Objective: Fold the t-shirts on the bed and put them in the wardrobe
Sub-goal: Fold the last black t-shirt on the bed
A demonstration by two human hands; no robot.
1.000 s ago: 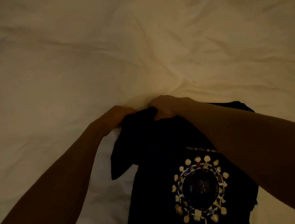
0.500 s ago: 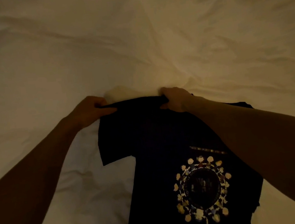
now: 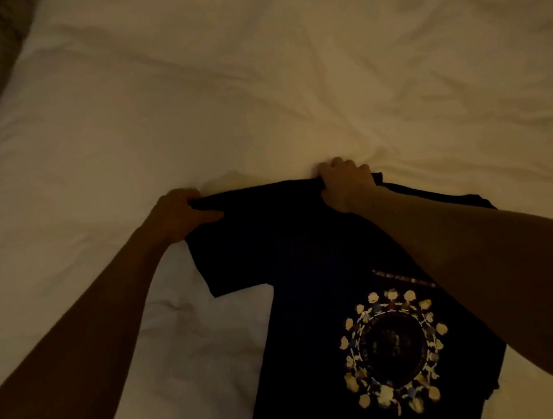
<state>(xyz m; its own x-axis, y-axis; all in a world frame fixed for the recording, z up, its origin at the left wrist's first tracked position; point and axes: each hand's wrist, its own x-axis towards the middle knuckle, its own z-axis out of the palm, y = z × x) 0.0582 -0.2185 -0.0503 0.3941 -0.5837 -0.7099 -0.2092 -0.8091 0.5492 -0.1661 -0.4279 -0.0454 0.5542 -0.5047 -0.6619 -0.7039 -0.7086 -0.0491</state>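
I see the left hand [image 3: 179, 213] and right hand [image 3: 346, 180] now spread apart, each pinching the far edge of the dark printed cotton t-shirt [image 3: 310, 274], stretched flat on the white rumpled bed sheet [image 3: 254, 91]; folding can begin.

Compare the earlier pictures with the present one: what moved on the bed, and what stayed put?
The left hand and right hand moved apart, stretching the black t-shirt's top edge taut and opening its left sleeve out flat. Both hands kept their grip on that edge. The white sheet stayed as it was.
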